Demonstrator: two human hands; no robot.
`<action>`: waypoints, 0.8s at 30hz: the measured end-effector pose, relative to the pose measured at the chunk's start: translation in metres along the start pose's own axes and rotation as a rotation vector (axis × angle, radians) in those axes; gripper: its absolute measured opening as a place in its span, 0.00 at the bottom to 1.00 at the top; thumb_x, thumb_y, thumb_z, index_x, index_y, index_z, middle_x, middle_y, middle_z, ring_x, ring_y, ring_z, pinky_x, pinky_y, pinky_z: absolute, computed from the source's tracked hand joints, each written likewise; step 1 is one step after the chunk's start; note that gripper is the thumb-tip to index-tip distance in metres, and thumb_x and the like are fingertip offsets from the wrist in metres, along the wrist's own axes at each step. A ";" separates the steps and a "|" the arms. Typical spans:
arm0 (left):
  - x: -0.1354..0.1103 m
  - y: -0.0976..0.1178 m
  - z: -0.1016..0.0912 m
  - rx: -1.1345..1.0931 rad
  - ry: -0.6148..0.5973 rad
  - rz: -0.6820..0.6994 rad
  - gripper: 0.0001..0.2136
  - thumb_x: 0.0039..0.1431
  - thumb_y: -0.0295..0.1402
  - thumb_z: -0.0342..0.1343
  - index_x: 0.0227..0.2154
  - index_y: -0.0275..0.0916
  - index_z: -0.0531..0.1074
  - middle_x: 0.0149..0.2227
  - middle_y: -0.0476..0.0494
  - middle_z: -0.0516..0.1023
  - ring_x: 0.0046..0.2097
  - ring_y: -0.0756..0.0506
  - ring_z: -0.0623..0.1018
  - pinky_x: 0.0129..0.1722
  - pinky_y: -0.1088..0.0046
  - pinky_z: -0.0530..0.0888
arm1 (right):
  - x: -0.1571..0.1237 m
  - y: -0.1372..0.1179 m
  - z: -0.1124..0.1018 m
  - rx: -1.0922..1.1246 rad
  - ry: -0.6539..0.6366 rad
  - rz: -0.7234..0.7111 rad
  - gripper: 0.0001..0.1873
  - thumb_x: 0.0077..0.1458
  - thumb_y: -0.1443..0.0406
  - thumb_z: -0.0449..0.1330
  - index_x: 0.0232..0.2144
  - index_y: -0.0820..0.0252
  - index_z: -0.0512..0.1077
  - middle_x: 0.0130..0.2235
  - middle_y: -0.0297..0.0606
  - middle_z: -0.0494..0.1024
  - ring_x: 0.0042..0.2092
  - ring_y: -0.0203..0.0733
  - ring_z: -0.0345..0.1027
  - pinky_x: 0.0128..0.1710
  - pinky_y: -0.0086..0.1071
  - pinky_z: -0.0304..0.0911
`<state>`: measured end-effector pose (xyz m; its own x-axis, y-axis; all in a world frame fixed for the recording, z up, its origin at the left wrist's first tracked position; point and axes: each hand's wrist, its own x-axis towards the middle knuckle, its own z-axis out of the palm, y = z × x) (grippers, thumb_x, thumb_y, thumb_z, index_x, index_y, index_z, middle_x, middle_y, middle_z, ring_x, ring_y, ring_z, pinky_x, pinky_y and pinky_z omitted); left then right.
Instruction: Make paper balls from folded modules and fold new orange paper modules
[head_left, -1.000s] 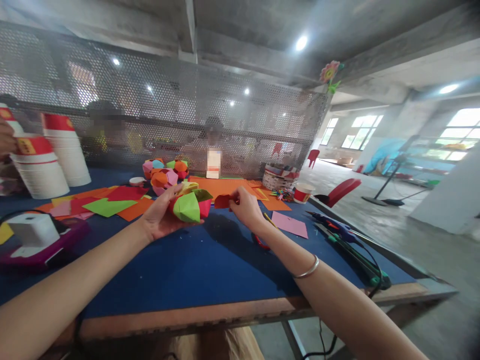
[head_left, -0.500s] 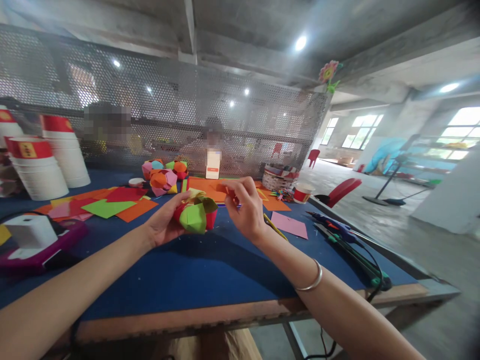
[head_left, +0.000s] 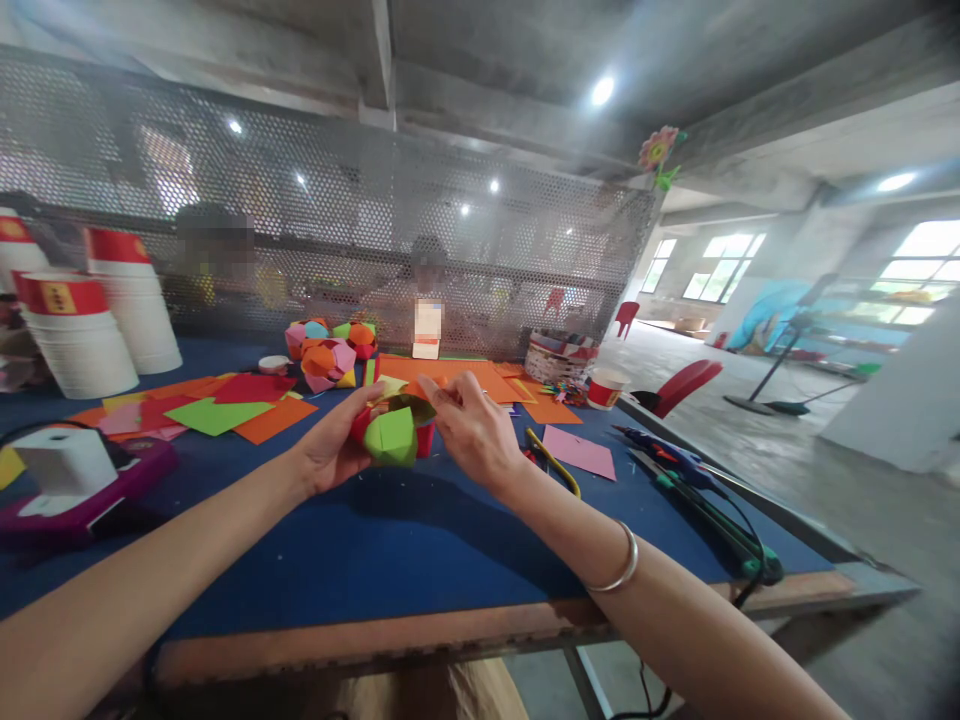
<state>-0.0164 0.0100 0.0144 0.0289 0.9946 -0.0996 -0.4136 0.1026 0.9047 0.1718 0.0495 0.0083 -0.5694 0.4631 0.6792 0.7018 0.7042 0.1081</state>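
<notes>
counter: blue-topped counter (head_left: 360, 560) with a wooden front edge, and both forearms reach out over it. There's a silver bracelet (head_left: 616, 570) on the right wrist.
left hand: the left hand (head_left: 330, 452) is curled under and around the paper ball (head_left: 391, 435), thumb up over the top. It's closed on the ball, I'd guess to steady it while the other hand fiddles.
right hand: the right hand (head_left: 474, 435) sits right against the ball's far side. Its fingertips (head_left: 439, 392) are pinched together on a flap at the top rim, not spread at all.
paper ball: green, red and yellow folds, held just above the counter between the two hands, roughly mid-counter.
off to the sides: white tape roll (head_left: 64, 462) on a purple holder at left, glue gun (head_left: 667, 455) with its cord at right. Both are within reach but apart from the hands.
further back: loose paper sheets (head_left: 221, 412) fanned out flat, then a cluster of other paper balls (head_left: 334, 352).
far end: stacked cups (head_left: 75, 335) at left and a basket (head_left: 559, 355) at right, with a mesh screen (head_left: 337, 220) walling off people seated behind it.
</notes>
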 end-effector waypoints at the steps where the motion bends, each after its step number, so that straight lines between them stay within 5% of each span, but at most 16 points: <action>1: 0.000 0.000 0.000 0.001 0.002 0.004 0.11 0.67 0.37 0.54 0.44 0.37 0.78 0.40 0.39 0.83 0.33 0.43 0.82 0.33 0.65 0.83 | 0.000 -0.001 0.000 -0.009 -0.011 -0.001 0.24 0.68 0.72 0.52 0.63 0.55 0.69 0.44 0.45 0.73 0.40 0.42 0.69 0.38 0.32 0.73; 10: 0.001 -0.001 0.000 -0.006 0.008 0.013 0.11 0.68 0.36 0.54 0.42 0.37 0.78 0.40 0.39 0.84 0.33 0.44 0.83 0.32 0.68 0.82 | 0.000 0.004 -0.001 0.045 0.025 -0.028 0.21 0.69 0.71 0.51 0.59 0.57 0.73 0.46 0.46 0.72 0.43 0.44 0.71 0.40 0.35 0.74; 17: -0.003 0.002 0.004 -0.033 0.033 0.001 0.10 0.68 0.35 0.54 0.44 0.38 0.78 0.42 0.40 0.84 0.33 0.45 0.82 0.31 0.67 0.83 | 0.006 0.022 0.003 0.255 0.369 0.115 0.25 0.65 0.77 0.47 0.57 0.54 0.71 0.43 0.42 0.67 0.44 0.42 0.68 0.44 0.37 0.74; 24: -0.003 0.001 0.001 -0.018 -0.003 -0.044 0.11 0.67 0.37 0.56 0.46 0.37 0.78 0.39 0.39 0.84 0.31 0.45 0.82 0.29 0.70 0.81 | 0.002 0.014 0.004 0.393 0.527 0.016 0.28 0.50 0.81 0.49 0.50 0.57 0.70 0.41 0.42 0.66 0.43 0.42 0.66 0.41 0.35 0.72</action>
<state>-0.0159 0.0076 0.0157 0.0501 0.9892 -0.1380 -0.4280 0.1461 0.8919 0.1792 0.0626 0.0084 -0.2036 0.2202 0.9540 0.4429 0.8897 -0.1108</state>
